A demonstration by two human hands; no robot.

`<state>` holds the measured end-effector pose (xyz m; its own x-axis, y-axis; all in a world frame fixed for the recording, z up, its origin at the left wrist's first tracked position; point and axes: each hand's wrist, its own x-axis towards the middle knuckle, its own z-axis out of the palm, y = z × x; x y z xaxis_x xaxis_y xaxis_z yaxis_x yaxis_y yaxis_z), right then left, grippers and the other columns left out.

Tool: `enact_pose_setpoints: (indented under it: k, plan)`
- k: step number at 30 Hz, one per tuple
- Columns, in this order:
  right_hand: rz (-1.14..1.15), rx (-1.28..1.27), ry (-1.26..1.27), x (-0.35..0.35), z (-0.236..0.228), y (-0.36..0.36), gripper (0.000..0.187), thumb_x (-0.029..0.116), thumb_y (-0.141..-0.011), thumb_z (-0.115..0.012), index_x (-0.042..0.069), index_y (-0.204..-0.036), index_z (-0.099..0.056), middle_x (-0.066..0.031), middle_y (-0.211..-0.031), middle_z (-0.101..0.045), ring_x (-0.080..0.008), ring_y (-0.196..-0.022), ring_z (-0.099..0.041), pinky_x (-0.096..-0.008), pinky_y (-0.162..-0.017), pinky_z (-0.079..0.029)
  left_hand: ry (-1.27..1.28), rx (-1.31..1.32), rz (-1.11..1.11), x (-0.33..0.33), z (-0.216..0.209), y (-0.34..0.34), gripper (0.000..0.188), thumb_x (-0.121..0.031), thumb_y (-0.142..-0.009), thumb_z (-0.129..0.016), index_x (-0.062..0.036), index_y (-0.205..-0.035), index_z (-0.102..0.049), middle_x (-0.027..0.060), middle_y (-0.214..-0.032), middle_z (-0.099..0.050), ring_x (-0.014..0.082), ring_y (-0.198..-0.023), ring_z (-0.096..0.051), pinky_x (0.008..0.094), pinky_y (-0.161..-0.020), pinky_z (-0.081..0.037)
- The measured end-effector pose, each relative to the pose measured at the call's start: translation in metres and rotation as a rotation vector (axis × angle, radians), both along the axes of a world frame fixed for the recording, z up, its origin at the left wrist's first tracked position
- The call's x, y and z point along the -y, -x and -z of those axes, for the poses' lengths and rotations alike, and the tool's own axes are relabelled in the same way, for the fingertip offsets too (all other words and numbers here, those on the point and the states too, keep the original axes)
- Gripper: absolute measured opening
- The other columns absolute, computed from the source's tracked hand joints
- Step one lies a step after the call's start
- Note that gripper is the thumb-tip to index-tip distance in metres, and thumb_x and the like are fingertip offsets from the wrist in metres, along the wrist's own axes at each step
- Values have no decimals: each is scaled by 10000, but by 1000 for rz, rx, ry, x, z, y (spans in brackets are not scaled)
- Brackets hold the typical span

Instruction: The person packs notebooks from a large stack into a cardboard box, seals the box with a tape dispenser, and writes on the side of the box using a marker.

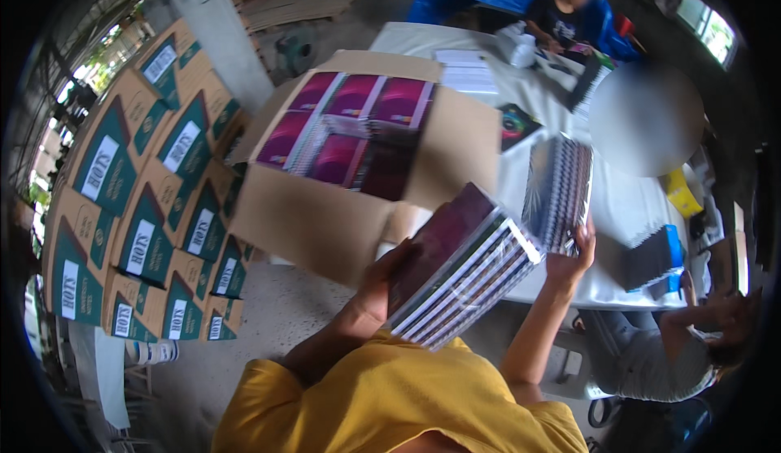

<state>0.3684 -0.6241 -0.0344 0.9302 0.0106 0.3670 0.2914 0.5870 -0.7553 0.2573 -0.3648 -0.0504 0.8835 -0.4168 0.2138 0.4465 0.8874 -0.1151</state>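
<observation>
My left hand (381, 280) grips a thick bundle of notebooks (464, 270) in clear plastic, tilted, with a dark maroon cover on top and the page edges toward me. Shiny wrap catches the light along its side. At the right, my right hand (574, 256) is closed on the lower end of a second plastic-wrapped bundle of spiral notebooks (560, 188), its coils showing. This bundle stands close beside the first one, above the table edge. Just beyond my left hand is an open cardboard box (305, 221) holding several stacks of magenta spiral notebooks (354, 99).
Printed cartons (138, 201) are piled high at the left. On the white-covered table (521, 286) lie papers (465, 72), a dark notebook (518, 126) and another spiral stack (647, 262). One person (561, 13) sits at the far end; another (659, 355) is at the right.
</observation>
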Motion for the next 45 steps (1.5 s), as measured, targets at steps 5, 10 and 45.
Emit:
enact_pose_setpoints:
  k: [5,10,45]
  plan:
    - [197,163,758,-202,-87,15,594,186,-714,-681,135,-1300,-598,-267,-1452,-390,-323,-1276,-489,-346,-987,-438,-297,-63,-389,-168,-4,80,449,-358,-988,-450,-56,-1317,-502,179,-1211,-603,288,-1100,-612,450,-935,-503]
    - [319,138,1796,-358,-29,-7,773,662,-863,-478,214,-1479,-345,-203,-1549,-206,-609,-1228,-348,-667,-899,-430,-797,-88,-917,-272,-9,110,563,-410,-1001,-366,-45,-1429,-349,141,-1369,-504,265,-1228,-531,460,-1044,-409]
    - [546,394,1522,-301,-3,-1,563,431,-906,-587,43,-1307,-512,-170,-1274,-512,-344,-1247,-423,-495,-1043,-309,-2274,310,-809,-418,99,-34,770,-179,-807,-741,-26,-1423,-306,224,-1371,-398,323,-1203,-420,413,-955,-402]
